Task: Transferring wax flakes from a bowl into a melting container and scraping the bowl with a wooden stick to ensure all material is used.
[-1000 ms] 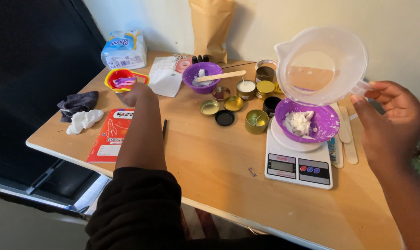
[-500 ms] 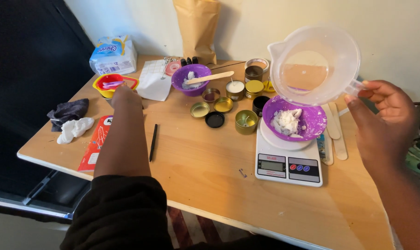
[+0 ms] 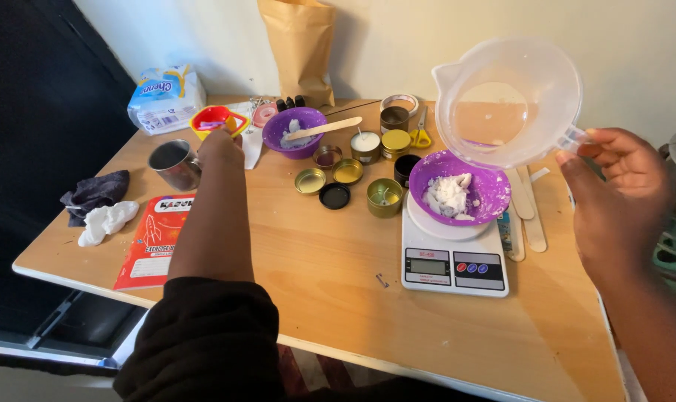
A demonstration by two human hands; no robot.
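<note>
A: Our right hand (image 3: 617, 193) has its fingers pinched together on the handle of the clear plastic jug (image 3: 508, 100). We hold the jug tipped on its side in the air, spout away from us, mouth facing us.

B: And right below the jug?

A: The purple bowl (image 3: 487, 190) with white lumps in it sits on the white kitchen scale (image 3: 453, 257). Flat wooden sticks (image 3: 528, 212) lie on the bench (image 3: 338, 275) just under our right hand.

B: Our left hand (image 3: 220, 149)?

A: It reaches far across the bench. Its fingers are curled down, but we cannot tell whether they clasp anything. The metal cup (image 3: 175, 164) stands just to its left, the red and yellow scoops (image 3: 217, 119) just beyond it.

B: And to its right?

A: A second purple bowl (image 3: 293, 132) with a wooden stick across it, then small gold tins (image 3: 382, 197) between our two hands.
</note>
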